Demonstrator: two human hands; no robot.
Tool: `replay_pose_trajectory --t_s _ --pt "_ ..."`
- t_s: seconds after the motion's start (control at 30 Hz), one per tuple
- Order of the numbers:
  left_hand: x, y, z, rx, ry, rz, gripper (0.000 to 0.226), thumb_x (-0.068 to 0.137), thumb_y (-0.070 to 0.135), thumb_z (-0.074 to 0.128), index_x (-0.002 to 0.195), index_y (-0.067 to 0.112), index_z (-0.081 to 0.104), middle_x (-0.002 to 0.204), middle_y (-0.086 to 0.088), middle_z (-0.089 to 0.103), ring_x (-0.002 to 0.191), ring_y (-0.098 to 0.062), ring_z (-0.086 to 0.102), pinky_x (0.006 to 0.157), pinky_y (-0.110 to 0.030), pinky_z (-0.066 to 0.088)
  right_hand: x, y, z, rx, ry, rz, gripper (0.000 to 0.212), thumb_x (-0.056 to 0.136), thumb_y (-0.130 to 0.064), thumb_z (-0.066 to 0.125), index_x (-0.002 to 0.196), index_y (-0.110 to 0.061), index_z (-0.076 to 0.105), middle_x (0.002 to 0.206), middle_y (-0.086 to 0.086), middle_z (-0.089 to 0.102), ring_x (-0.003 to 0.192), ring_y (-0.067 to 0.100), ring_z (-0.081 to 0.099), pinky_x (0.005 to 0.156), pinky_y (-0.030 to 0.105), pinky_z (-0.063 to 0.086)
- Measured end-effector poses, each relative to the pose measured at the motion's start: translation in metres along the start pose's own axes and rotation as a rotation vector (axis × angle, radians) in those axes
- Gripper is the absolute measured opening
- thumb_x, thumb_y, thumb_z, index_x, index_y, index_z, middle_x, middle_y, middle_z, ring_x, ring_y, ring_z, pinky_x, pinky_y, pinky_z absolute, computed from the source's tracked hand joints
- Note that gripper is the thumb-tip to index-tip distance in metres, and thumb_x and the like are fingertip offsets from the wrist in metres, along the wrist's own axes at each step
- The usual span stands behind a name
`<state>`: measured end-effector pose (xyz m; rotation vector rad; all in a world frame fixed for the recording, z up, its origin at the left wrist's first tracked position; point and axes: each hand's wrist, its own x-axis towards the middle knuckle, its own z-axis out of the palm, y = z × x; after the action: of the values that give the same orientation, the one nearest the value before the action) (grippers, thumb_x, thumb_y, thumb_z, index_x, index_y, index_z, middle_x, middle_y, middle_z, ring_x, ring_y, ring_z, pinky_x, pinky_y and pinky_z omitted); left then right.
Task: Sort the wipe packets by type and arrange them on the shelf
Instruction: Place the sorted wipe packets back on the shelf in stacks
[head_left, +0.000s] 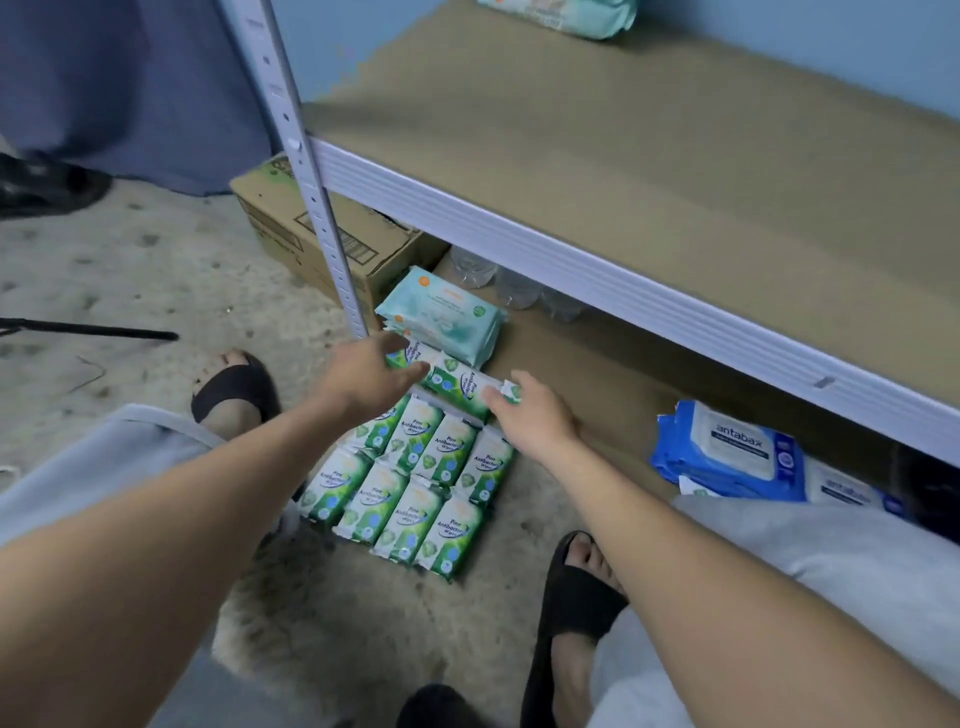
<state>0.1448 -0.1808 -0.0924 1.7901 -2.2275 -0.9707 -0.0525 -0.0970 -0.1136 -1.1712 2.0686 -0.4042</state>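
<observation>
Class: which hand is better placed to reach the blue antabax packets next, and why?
Right. The right hand is nearer the blue antabax packets, which lie on its side; the left hand is by the teal packets.

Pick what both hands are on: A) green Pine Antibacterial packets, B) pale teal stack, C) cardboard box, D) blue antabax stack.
A: the left hand and right hand both grip the green Pine Antibacterial packets lying crosswise at the far end of the green rows.
</observation>
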Motion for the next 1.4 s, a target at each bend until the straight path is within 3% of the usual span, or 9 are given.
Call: replay_pose_trajectory --t_s 0.1,0.2,0.37,0.6,0.73,0.87,1.07,1.23,1.4 --pt "0.037 -0.005 0.023 -0.076 0.002 -0.015 0.06 0.093 0.052 0.062 0.139 0.015 0.056 0.142 -0.003 0.058 0.128 -0.022 0.055 0.108 -0.034 0.041 0.037 -0.013 0.019 0.082 0.022 0.024 0.059 0.096 -0.049 0.055 0.146 -0.019 0.046 0.145 0.006 0.054 0.133 0.029 0.048 0.104 0.035 0.041" --pt "0.068 -0.011 0.046 -0.167 0.003 -0.047 0.062 0.093 0.051 0.063 0.142 0.014 0.053 0.144 -0.003 0.056 0.129 -0.022 0.054 0.106 -0.032 0.041 0.073 -0.021 0.041 0.157 0.032 0.066 0.045 0.091 -0.044 0.061 0.129 -0.02 0.057 0.127 0.006 0.065 0.118 0.03 0.058 0.097 0.039 0.049" --pt "0.123 -0.03 0.066 -0.133 0.058 -0.059 0.066 0.092 0.05 0.062 0.145 0.013 0.047 0.142 -0.01 0.056 0.127 -0.029 0.055 0.1 -0.034 0.043 0.13 -0.024 0.066 0.297 0.073 0.16 0.038 0.087 -0.035 0.067 0.122 -0.021 0.061 0.119 0.0 0.07 0.109 0.024 0.064 0.095 0.037 0.053" --pt "0.193 -0.049 0.084 -0.05 0.145 -0.074 0.074 0.087 0.048 0.069 0.144 0.01 0.041 0.148 -0.01 0.043 0.136 -0.029 0.04 0.114 -0.038 0.033 0.185 -0.016 0.079 0.24 0.146 0.163 0.044 0.086 -0.029 0.066 0.127 -0.019 0.057 0.125 0.004 0.067 0.114 0.028 0.062 0.097 0.038 0.05" --pt "0.209 -0.059 0.092 -0.161 0.158 -0.168 0.069 0.087 0.046 0.069 0.14 0.012 0.042 0.141 -0.012 0.049 0.128 -0.033 0.048 0.107 -0.04 0.04 0.191 -0.004 0.087 0.37 0.119 0.203 0.043 0.091 -0.023 0.066 0.132 -0.02 0.054 0.123 0.0 0.067 0.109 0.023 0.064 0.094 0.035 0.052" --pt "0.214 -0.059 0.089 -0.283 0.103 -0.242 0.064 0.086 0.044 0.071 0.136 0.016 0.042 0.131 -0.008 0.058 0.113 -0.027 0.058 0.09 -0.031 0.047 0.195 0.001 0.093 0.44 0.142 0.21 0.056 0.092 -0.026 0.066 0.144 -0.021 0.045 0.127 -0.002 0.065 0.109 0.019 0.064 0.091 0.029 0.05" --pt "0.214 -0.056 0.085 -0.284 0.012 -0.231 0.054 0.086 0.046 0.071 0.127 0.02 0.047 0.114 -0.003 0.063 0.091 -0.023 0.061 0.076 -0.034 0.053 0.206 -0.001 0.093 0.569 0.128 0.289 0.057 0.09 -0.019 0.068 0.142 -0.023 0.045 0.123 -0.006 0.067 0.107 0.015 0.066 0.091 0.031 0.053" --pt "0.211 -0.054 0.081 -0.284 0.013 -0.199 0.06 0.084 0.046 0.075 0.13 0.022 0.046 0.113 0.001 0.062 0.095 -0.023 0.061 0.085 -0.037 0.054 0.203 0.0 0.092 0.591 0.131 0.296 0.061 0.091 -0.013 0.067 0.145 -0.022 0.041 0.126 -0.006 0.065 0.109 0.014 0.064 0.087 0.029 0.05" --pt "0.206 -0.048 0.076 -0.305 -0.027 -0.127 0.056 0.085 0.043 0.075 0.129 0.023 0.047 0.109 0.006 0.061 0.092 -0.019 0.061 0.082 -0.035 0.052 0.192 0.002 0.089 0.633 0.201 0.301 0.068 0.092 -0.009 0.065 0.151 -0.021 0.033 0.134 -0.002 0.061 0.11 0.013 0.062 0.084 0.026 0.046"
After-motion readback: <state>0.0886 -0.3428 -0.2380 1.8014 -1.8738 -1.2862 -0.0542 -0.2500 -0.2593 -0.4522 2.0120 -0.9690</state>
